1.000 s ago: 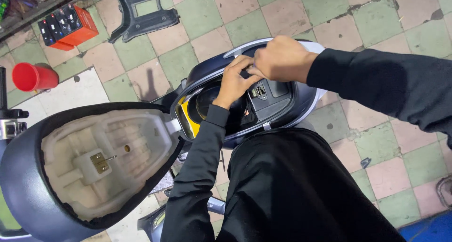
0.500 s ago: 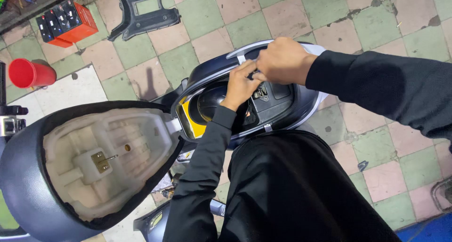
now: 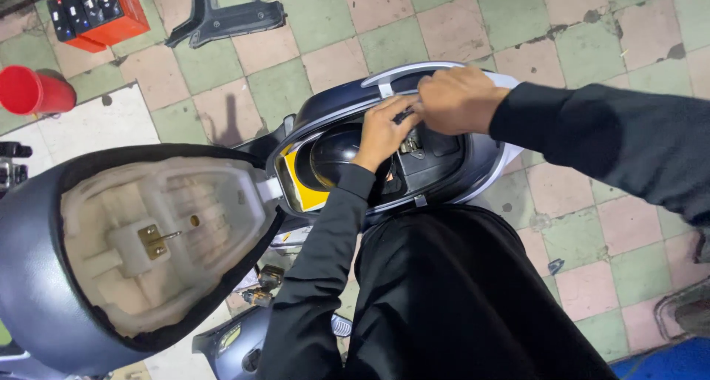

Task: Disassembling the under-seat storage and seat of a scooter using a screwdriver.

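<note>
Our right hand [image 3: 460, 99] is curled shut at the rear rim of the open scooter bay [image 3: 444, 174], knuckles up; looks like it pinches a small dark part [image 3: 403, 117] against the rim, but the part is mostly hidden so we can't say what it is. Our left hand [image 3: 383, 132] comes in from below, fingers [image 3: 399, 108] bent and touching the same spot, right next to the right hand; whether it grips or only steadies, can't tell. Both hands meet there prob. bc the part needs one hand to hold and one to work it.

Inside the bay, just left of the left wrist, sits a dark helmet [image 3: 333, 154], w/ a yellow patch [image 3: 303, 184] at the bay's front edge. The seat [image 3: 140, 239] is flipped up toward us on its hinge, pale underside and metal latch [image 3: 154, 239] showing, which keeps the bay open.

Further out on the tiled floor [image 3: 592, 32]: a black plastic panel [image 3: 222, 14] lying flat, an orange battery [image 3: 96, 14] top left, a red cup [image 3: 33, 92] on its side at the left edge. All well apart from the hands.
</note>
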